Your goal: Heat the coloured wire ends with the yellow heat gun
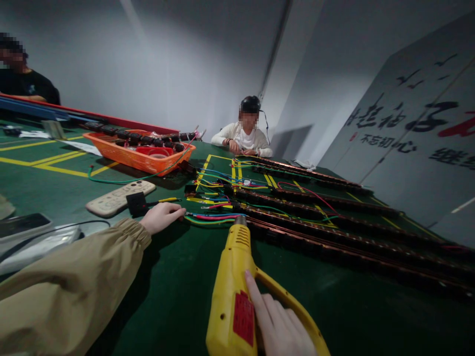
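My right hand [276,316] grips a yellow heat gun [232,282] by its handle, with the index finger stretched along its side. The gun's metal nozzle points away from me, close to a bundle of coloured wires [213,217] in blue, pink, green and yellow. At the left end of that bundle, my left hand [163,216] pinches the wire ends between thumb and fingers. These wires run into the nearest of several long dark strips with copper-coloured bars [297,235]. A black block [136,203] lies just behind my left wrist.
An orange basket [163,163] holding dark parts stands at the back left. A beige power strip [120,198], a phone [24,225] and a white packet [40,252] lie at left. Across the green table [166,306] sits a person in white [247,133]; another person [27,81] is far left.
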Available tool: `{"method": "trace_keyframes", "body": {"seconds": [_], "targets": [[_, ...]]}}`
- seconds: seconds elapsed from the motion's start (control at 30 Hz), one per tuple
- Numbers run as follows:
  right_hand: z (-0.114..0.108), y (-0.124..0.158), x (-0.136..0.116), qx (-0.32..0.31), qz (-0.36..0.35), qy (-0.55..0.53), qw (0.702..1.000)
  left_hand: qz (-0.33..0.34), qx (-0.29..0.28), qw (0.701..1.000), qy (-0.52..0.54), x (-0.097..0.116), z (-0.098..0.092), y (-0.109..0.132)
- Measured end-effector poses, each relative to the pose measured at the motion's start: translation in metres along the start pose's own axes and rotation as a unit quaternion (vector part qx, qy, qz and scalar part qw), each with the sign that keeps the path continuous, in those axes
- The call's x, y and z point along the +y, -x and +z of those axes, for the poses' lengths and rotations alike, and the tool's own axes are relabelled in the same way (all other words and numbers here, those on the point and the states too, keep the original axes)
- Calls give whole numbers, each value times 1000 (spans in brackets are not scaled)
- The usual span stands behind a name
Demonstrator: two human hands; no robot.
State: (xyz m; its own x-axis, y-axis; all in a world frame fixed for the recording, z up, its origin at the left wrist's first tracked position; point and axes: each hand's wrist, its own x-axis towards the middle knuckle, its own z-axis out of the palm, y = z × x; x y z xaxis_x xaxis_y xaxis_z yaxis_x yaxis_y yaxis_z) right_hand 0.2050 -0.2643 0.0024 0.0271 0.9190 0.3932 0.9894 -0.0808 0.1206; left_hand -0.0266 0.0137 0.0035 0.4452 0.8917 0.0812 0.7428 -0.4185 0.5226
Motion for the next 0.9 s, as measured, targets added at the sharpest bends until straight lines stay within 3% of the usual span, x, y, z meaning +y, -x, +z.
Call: {"method": "trace_keyframes", "body": {"seconds": [0.17, 0.27, 0.63, 0.9], "targets": [[6, -9, -27, 117, -19, 85, 989, -3, -8, 1000, -10, 2, 0, 0], [5, -14, -40, 152, -28, 118, 981, -3, -5, 1000, -21, 3, 1, 1], [-2, -44, -73, 193, -146, 4, 970, 10, 12, 999, -28, 1, 3, 0], [11, -40, -75, 174, -133, 14, 976, 21, 1, 999, 41, -1, 1, 0]]}}
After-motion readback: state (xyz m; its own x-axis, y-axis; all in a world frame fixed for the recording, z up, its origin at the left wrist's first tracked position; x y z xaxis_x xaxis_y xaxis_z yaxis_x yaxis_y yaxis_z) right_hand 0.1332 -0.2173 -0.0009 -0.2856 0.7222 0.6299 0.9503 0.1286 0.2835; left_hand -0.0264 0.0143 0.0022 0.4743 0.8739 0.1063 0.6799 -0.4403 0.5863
